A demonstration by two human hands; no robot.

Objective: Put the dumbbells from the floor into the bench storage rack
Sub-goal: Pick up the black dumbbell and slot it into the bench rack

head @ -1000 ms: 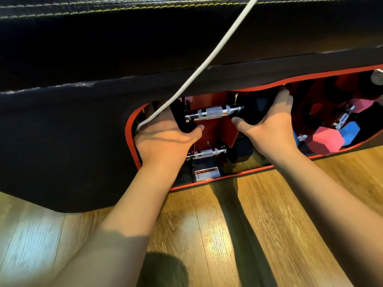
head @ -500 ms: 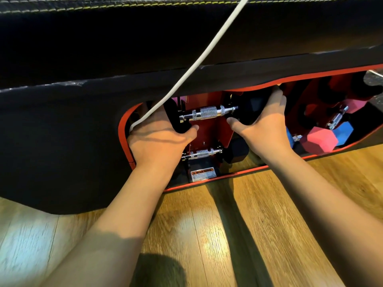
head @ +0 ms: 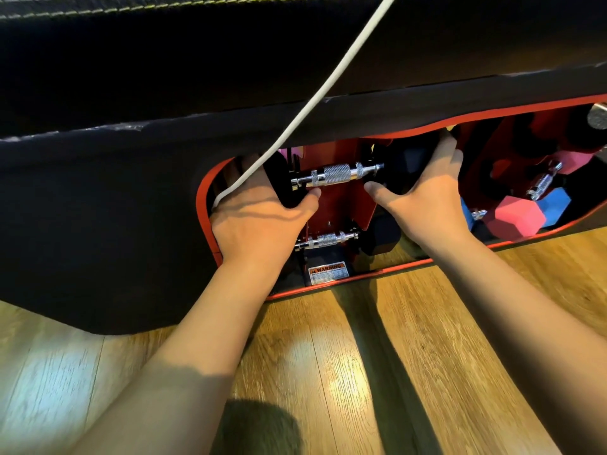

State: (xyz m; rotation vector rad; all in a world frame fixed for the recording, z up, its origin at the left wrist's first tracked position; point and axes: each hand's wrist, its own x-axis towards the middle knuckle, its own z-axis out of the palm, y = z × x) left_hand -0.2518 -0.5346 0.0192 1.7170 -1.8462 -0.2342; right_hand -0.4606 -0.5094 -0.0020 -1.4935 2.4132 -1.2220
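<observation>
Left hand [head: 259, 221] fingers curl round the left black head, right hand [head: 427, 198] round the right head of the top dumbbell [head: 338, 175], frame centre, inside the red bench storage rack [head: 341, 205]. Tight: black pad edge just above, second dumbbell [head: 323, 240] just below. Knurled chrome handle, long axis left-right, slightly up right.

white cord [head: 315, 96] | wood floor [head: 328, 362] | warning label [head: 328, 271]
</observation>
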